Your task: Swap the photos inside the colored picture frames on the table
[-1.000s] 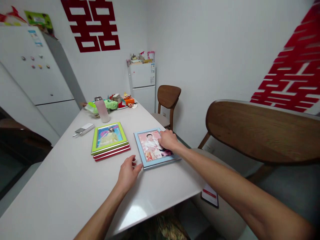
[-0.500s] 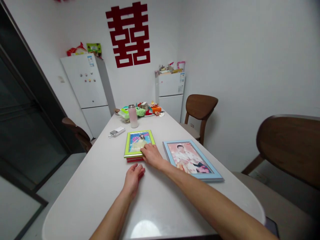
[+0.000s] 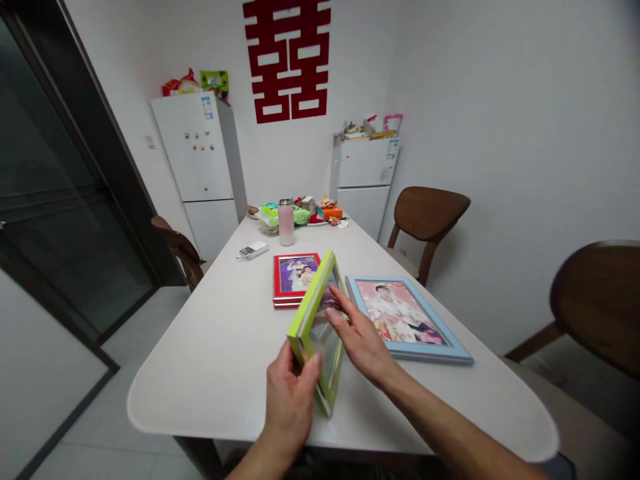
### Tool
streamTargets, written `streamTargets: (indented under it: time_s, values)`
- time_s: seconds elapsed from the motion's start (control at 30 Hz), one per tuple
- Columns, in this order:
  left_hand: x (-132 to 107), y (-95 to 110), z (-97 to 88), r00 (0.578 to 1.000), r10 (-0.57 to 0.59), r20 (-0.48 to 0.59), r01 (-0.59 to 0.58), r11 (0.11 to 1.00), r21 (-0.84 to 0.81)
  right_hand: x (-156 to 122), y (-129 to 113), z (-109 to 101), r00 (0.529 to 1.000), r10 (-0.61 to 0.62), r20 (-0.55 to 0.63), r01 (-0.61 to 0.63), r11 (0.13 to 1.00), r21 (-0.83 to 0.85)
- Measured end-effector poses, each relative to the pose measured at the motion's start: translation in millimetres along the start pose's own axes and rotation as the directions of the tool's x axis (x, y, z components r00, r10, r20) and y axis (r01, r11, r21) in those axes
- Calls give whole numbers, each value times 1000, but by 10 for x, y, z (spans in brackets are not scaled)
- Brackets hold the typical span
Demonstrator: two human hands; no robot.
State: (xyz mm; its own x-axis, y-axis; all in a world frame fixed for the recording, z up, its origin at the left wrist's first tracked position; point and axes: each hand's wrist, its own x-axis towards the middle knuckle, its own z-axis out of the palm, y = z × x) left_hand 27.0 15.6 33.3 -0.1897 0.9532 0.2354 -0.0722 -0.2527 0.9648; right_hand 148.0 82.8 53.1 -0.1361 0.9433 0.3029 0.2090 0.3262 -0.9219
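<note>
Across the white table (image 3: 215, 353), reading it as a clock with the person at six, a big red cut-out character (image 3: 290, 81) hangs on the wall at twelve. From where I stand, a tall fridge (image 3: 197, 160) shows at eleven and a smaller fridge (image 3: 367, 167) at one.

Close to six, both hands are at a green picture frame (image 3: 317, 340), which is held tilted up on edge, its pane turned towards the three o'clock side. I cannot tell whether its lower edge touches the table. The left hand (image 3: 290, 393) clamps the near lower corner, thumb on the pane side. The right hand (image 3: 357, 333) is loosely spread, fingers straight and at the pane; how firmly they press, I can't make out.

Just beyond the green one, towards eleven, red frames (image 3: 295, 273) lie stacked, the top one showing a photo. At two, a blue frame (image 3: 400, 313) lies flat, picture up. Farther off, near eleven, lies a small white device (image 3: 253, 251); at twelve, a pink bottle (image 3: 287, 223) stands upright before a heap of bright packets (image 3: 300, 215). Wooden chairs (image 3: 430, 210) flank the table, at ten, two and three.
</note>
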Motion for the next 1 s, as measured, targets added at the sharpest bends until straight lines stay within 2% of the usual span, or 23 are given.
streamTargets:
  time_s: [0.03, 0.07, 0.1, 0.17, 0.2, 0.23, 0.3, 0.4, 0.5, 0.57, 0.67, 0.77, 0.83, 0.9, 1.0]
  values:
    - [-82, 41, -5, 994, 85, 71, -94, 986, 138, -69, -68, -27, 999, 35, -11, -34, 993, 112]
    - [-156, 66, -13, 969, 187, 160, -225, 936, 270, -144, -128, -57, 997, 77, -10, -72, 970, 231]
    - [-222, 72, -24, 922, 290, 257, -371, 851, 373, -220, -173, -89, 992, 124, -2, -116, 931, 346]
    - [-325, 35, -49, 781, 446, 438, -621, 630, 466, -351, -202, -150, 975, 219, 37, -206, 833, 513]
    - [-362, -1, -59, 710, 479, 516, -703, 520, 484, -398, -181, -175, 965, 256, 66, -249, 795, 554]
    - [-390, -43, -66, 657, 479, 583, -754, 428, 498, -430, -139, -195, 954, 281, 100, -287, 772, 567]
    - [-423, -129, -64, 607, 414, 678, -794, 296, 530, -451, 0, -218, 936, 308, 171, -351, 767, 538]
    - [-440, -233, -29, 601, 291, 745, -799, 187, 572, -416, 269, -218, 917, 317, 244, -393, 829, 399]
    - [-445, -310, 16, 613, 273, 742, -787, 120, 606, -361, 483, -207, 945, 270, 183, -294, 948, 119]
    - [-451, -364, 34, 614, 305, 728, -778, 81, 623, -338, 551, -204, 968, 220, 122, -203, 970, -134]
    - [-460, -455, 38, 626, 372, 686, -752, 52, 658, -330, 562, -203, 985, 143, 94, -86, 888, -451]
    - [-466, -540, 33, 636, 389, 666, -736, 46, 676, -339, 542, -194, 989, 104, 105, -11, 758, -653]
    - [-466, -573, 38, 638, 368, 677, -738, 41, 673, -342, 542, -183, 986, 104, 132, 22, 701, -713]
    - [-462, -570, 41, 642, 341, 686, -741, 47, 670, -339, 553, -171, 982, 92, 167, 61, 680, -731]
    - [-448, -491, -14, 643, 242, 727, -763, 113, 637, -320, 566, -155, 981, 43, 189, 116, 649, -751]
